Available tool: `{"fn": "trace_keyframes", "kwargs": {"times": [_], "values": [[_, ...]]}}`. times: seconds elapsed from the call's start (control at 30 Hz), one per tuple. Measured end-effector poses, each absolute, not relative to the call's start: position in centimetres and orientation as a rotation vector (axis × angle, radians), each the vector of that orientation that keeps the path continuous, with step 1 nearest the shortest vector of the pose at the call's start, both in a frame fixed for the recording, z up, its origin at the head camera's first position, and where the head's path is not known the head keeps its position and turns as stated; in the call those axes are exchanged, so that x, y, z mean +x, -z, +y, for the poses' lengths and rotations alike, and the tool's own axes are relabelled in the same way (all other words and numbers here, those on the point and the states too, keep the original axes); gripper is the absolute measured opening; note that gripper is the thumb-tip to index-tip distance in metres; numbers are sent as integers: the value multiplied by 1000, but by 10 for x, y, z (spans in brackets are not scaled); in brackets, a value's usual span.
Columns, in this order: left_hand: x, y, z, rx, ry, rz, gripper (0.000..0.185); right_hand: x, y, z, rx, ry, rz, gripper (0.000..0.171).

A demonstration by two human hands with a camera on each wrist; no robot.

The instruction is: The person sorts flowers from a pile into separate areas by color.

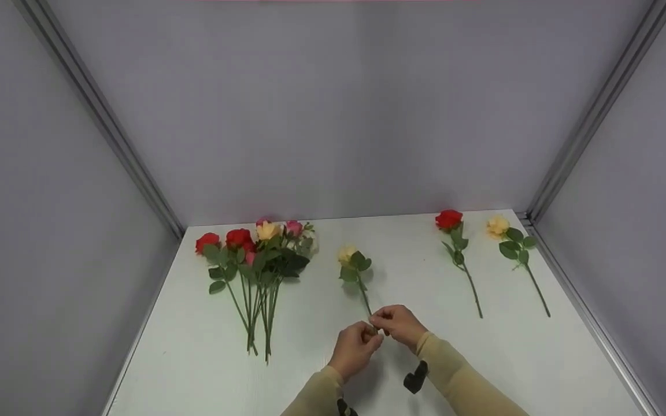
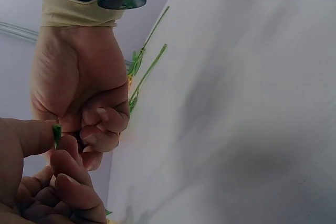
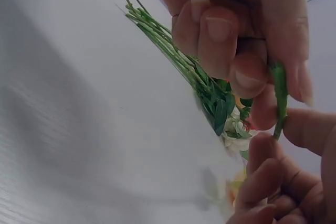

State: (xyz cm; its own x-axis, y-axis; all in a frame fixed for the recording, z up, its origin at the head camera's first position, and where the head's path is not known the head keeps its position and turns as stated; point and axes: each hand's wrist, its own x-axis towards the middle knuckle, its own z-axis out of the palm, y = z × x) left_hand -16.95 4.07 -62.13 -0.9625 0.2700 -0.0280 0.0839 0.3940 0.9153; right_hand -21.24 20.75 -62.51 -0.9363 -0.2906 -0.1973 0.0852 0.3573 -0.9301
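Note:
A yellow rose (image 1: 346, 254) with green leaves extends away from both hands, its stem (image 1: 365, 296) running back toward the person. Near the stem's lower end, my left hand (image 1: 354, 348) pinches it between thumb and fingertips. Just beside it, my right hand (image 1: 402, 325) also pinches the stem, slightly nearer the bloom. In the right wrist view, the green stem end (image 3: 280, 95) shows between the two sets of fingertips. The left wrist view shows only a short bit of green stem (image 2: 56, 134) at the fingers. Shadows of the hands fall on the white table (image 1: 194, 370).
On the left lies a bunch of roses (image 1: 266, 260) in red, pink, yellow and white, stems toward the person. At the right are a single red rose (image 1: 449, 219) and a single yellow rose (image 1: 498, 226). Grey panels (image 1: 333, 115) enclose the table's back and sides.

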Motion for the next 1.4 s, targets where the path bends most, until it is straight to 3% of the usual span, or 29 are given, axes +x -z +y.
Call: {"fn": "trace_keyframes", "kwargs": {"times": [0.27, 0.53, 0.83, 1.4], "values": [[-169, 632, 27, 320, -1553, 2496, 11, -213, 634, 219, -35, 1610, 2326, 23], [-179, 640, -30, 252, -1545, 2589, 15, -210, 634, 257, 22, 1637, 2243, 32], [-192, 644, -93, 23, -1525, 2748, 15, -209, 624, 298, -87, 1637, 2245, 35], [-210, 665, -161, -441, -1333, 2922, 28, -200, 604, 386, 166, 1689, 2430, 39]]}}
